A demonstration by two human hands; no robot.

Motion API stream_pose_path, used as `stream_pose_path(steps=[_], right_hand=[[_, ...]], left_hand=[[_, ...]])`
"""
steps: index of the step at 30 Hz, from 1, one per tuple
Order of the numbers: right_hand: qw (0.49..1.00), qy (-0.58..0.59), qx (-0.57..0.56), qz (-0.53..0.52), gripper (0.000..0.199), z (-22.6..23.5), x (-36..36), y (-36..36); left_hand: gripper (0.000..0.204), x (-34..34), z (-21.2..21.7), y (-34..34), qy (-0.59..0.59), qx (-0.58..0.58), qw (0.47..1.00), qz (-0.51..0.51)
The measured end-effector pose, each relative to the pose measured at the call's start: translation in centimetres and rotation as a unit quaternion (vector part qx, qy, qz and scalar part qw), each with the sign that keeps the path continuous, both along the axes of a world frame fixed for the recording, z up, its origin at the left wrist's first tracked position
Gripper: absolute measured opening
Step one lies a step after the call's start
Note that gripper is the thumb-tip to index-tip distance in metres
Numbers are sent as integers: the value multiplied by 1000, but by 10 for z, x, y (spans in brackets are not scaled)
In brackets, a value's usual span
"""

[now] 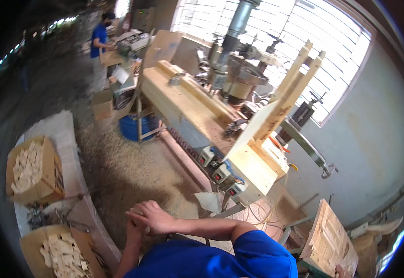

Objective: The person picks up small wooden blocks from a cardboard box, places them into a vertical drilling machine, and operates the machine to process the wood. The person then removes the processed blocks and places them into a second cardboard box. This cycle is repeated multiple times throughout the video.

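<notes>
Both my hands meet in front of me, low and left of the middle. My right hand (157, 217) lies across my left hand (136, 227), its fingers bent together over it. Most of the left hand's fingers are hidden beneath the right, so whether they are open or closed does not show. I make out no tool or workpiece in either hand. Nearest beyond them is the sawdust-covered floor (137, 180). To the left stand a cardboard box (49, 187) and a second cardboard box (88, 245), both holding small pale wooden pieces.
A long wooden workbench (178, 104) with a drill machine (225, 60) runs along the window. Switch boxes (220, 175) hang on its near side. A blue tub (134, 127) sits beneath. At right leans a wooden panel (329, 238). A co-worker (100, 41) stands far left.
</notes>
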State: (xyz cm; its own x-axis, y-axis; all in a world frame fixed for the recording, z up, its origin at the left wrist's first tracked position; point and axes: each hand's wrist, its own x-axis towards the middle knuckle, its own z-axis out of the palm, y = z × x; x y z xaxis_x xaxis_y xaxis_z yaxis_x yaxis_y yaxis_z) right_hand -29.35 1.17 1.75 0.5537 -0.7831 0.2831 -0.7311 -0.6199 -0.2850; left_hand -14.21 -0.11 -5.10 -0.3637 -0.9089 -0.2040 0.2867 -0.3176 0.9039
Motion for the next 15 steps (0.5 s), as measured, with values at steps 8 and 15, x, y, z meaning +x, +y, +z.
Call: stream_pose_path(steps=[8,15], right_hand=[[989,79,-116,37,113,29,-15,-26],[983,122,-137,29,106,126,-58,-48]], left_hand=[[55,-18,16,-22,-33,-109,993,-35],[49,-50,96,-41,29,-67,997,24]])
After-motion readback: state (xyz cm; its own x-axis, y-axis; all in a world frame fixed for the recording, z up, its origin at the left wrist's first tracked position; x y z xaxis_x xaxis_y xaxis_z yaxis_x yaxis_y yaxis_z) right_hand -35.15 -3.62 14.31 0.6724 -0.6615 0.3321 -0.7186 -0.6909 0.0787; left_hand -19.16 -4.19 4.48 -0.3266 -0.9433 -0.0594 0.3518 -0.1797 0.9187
